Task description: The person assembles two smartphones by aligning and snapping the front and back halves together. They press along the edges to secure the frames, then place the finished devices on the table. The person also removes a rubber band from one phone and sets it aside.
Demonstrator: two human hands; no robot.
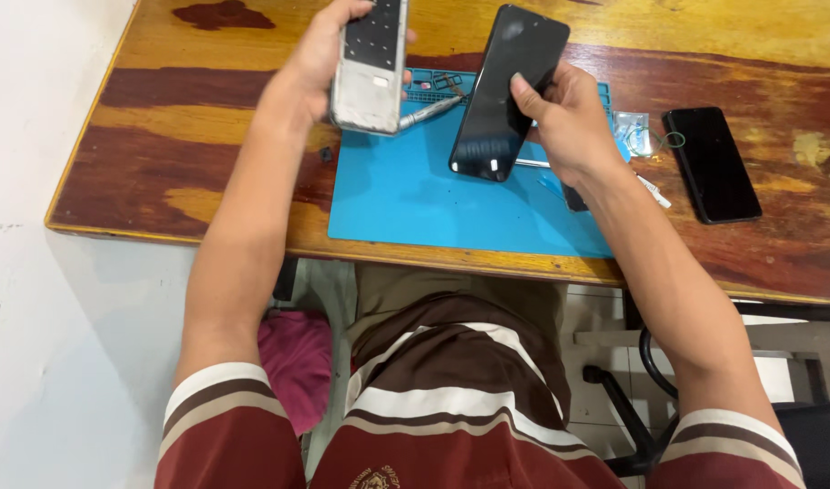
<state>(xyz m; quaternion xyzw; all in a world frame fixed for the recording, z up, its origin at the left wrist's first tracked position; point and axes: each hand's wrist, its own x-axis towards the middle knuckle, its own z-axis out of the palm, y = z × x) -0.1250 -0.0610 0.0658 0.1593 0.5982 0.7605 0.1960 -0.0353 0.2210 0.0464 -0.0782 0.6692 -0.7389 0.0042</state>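
The left hand point(329, 54) was raised at about eleven o'clock in the head view, its grip closed around a grey phone frame point(372, 65) that stood nearly upright, its open inner side with dark parts facing the camera and its lower edge hanging just above the far-left corner of the blue work mat point(406, 199). The right hand point(564, 122), at about one o'clock, had its grip closed on a black screen panel point(501, 91), thumb pressed along the panel's right edge and fingers behind it; the panel tilted with its top toward one o'clock and its lower end over the mat's middle. The two pieces were held apart, with a gap between them. On the mat, between the hands, a silver pen-shaped tool point(430, 111) lay slanted, and small parts sat in the tray section at the mat's far edge. A thin metal tool point(530, 164) showed just below the panel, partly hidden by the right hand. To the right, at about three o'clock, a second black phone point(712, 163) lay flat on the wooden surface point(189, 136), well clear of the mat, with a small clear plastic bag point(634, 132) between it and the right hand. A tiny dark piece point(325, 154) lay on the surface just left of the mat.
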